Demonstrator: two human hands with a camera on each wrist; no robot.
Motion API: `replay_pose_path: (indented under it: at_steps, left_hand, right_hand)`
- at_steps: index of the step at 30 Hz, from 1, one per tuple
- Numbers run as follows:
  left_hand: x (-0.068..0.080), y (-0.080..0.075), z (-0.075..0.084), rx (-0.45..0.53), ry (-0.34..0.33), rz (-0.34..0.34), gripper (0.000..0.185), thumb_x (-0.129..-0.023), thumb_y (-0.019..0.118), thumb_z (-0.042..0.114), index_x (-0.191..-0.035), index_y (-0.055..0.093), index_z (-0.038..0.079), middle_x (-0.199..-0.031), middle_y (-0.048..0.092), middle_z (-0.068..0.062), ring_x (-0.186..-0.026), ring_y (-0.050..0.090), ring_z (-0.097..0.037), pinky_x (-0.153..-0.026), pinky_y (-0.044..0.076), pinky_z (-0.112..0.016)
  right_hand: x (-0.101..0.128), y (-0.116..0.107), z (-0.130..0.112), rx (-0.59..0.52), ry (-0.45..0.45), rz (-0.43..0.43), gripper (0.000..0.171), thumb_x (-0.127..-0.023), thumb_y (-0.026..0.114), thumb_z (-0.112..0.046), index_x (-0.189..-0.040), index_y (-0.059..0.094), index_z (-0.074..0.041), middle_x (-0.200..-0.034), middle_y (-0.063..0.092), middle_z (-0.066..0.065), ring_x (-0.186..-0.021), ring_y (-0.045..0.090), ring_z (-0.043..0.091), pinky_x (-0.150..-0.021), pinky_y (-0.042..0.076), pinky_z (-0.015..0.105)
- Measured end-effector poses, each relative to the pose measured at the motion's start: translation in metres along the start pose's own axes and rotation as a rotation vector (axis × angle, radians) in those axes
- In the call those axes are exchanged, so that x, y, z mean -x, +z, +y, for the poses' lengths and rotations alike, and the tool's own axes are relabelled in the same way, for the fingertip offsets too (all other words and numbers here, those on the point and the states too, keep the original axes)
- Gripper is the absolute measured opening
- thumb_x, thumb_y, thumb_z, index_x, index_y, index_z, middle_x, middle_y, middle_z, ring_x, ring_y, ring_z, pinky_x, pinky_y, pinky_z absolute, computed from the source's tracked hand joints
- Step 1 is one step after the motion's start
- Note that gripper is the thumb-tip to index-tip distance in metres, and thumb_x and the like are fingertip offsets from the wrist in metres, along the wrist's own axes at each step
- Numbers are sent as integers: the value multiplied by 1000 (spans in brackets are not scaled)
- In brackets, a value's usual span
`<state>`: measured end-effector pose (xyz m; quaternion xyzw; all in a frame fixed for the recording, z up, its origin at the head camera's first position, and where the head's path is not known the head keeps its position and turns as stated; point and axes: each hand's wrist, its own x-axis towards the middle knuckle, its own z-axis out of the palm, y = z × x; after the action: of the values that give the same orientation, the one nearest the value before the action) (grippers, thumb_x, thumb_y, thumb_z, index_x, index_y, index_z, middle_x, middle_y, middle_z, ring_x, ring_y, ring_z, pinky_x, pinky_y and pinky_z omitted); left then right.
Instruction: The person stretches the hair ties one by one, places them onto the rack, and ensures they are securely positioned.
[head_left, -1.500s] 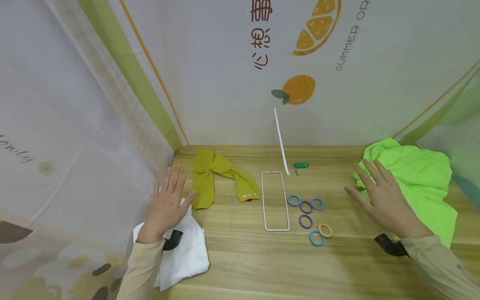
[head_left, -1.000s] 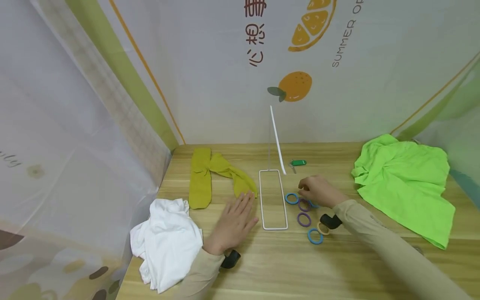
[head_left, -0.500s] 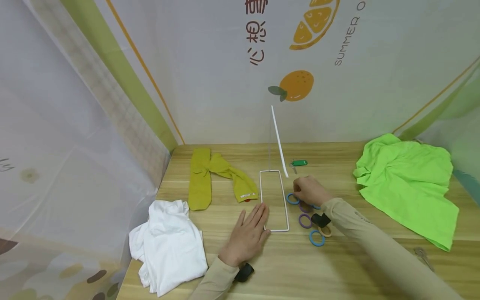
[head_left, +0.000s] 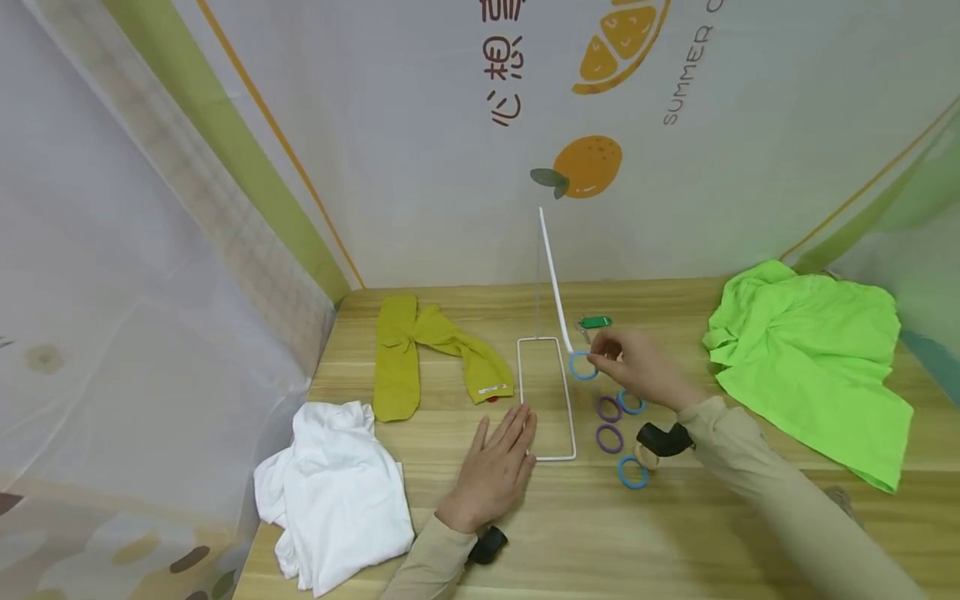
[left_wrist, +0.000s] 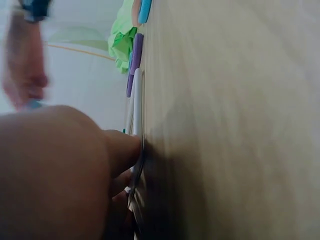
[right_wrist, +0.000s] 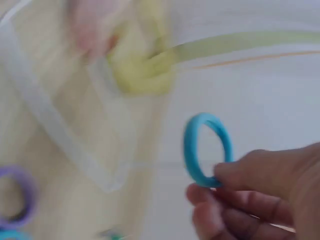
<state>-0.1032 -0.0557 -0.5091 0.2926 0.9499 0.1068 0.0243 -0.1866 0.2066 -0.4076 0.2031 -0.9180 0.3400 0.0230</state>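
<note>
The right hand (head_left: 637, 367) pinched a blue ring (head_left: 581, 366) by its rim, lifted just beside the white stand's (head_left: 546, 400) rod. It looked light and soft (easily squashed). The left hand (head_left: 497, 467) lay flat, fingers straight, touching the stand's base.

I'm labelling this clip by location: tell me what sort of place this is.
Probably a staged indoor work booth rather than a home: a wooden table enclosed by printed fabric backdrops with orange-fruit art, laid out with hair rings, a white wire stand and loose cloths.
</note>
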Motion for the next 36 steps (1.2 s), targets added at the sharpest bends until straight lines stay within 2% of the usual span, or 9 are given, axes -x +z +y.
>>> replay_pose_path:
  at_steps: [5,10,12,15,18,20,24,26,36]
  left_hand:
    - [1,-1,-2,16,9,19,55,-111,40,26,-160,34,4,-169,29,-10,-157,27,-24,-123,24,-56]
    - [1,0,-3,25,22,57,54,-110,42,26,-159,36,4,-168,32,-11,-155,30,-26,-122,25,-58]
    - [1,0,-3,5,22,57,54,-110,42,26,-159,36,4,-168,32,-10,-156,30,-25,-122,25,-57]
    - [0,-1,-3,-30,16,38,55,-111,41,27,-160,34,5,-169,30,-9,-156,28,-23,-123,25,-55]
    - [0,-1,-2,-34,3,11,55,-111,39,27,-161,31,6,-170,28,-7,-157,26,-21,-124,23,-53]
    - [-1,0,-2,-30,-3,0,55,-111,38,28,-162,31,7,-170,27,-7,-158,25,-21,-125,23,-53]
    - [0,1,-1,-17,-1,-3,55,-111,38,28,-162,31,6,-170,27,-7,-158,25,-21,-125,23,-53]
    - [0,1,0,-15,1,0,55,-111,38,27,-162,31,6,-170,27,-7,-158,25,-21,-125,23,-54]
    - [0,2,0,-34,5,19,54,-111,39,28,-161,33,7,-169,29,-7,-157,26,-21,-124,24,-53]
  right_hand:
    - [13,-32,-51,-81,-149,261,6,-91,75,-3,-88,72,-8,-76,68,-3,-66,57,6,-60,46,19]
    - [26,-54,-90,-226,-341,437,20,-81,76,13,-88,73,-6,-72,63,-6,-63,50,4,-57,40,16]
    - [30,-57,-100,-306,-422,463,19,-80,74,16,-88,72,-1,-73,64,-4,-64,50,5,-57,39,16]
    - [33,-56,-108,-395,-532,461,6,-86,73,8,-89,71,4,-76,66,1,-66,52,5,-59,40,16]
    - [31,-52,-112,-368,-591,452,6,-92,73,-3,-90,71,3,-77,67,2,-67,53,3,-59,40,16]
    - [29,-48,-112,-321,-594,458,3,-89,74,0,-90,71,0,-75,66,1,-67,52,2,-59,39,17]
    - [28,-42,-110,-288,-555,456,23,-79,74,15,-92,72,-3,-75,64,0,-66,50,2,-57,39,17]
    - [28,-41,-107,-283,-534,451,26,-76,75,18,-91,71,-4,-75,64,-1,-66,50,3,-57,39,17]
    - [25,-40,-98,-176,-435,446,21,-79,79,10,-90,71,-6,-75,64,-6,-64,49,3,-56,39,18]
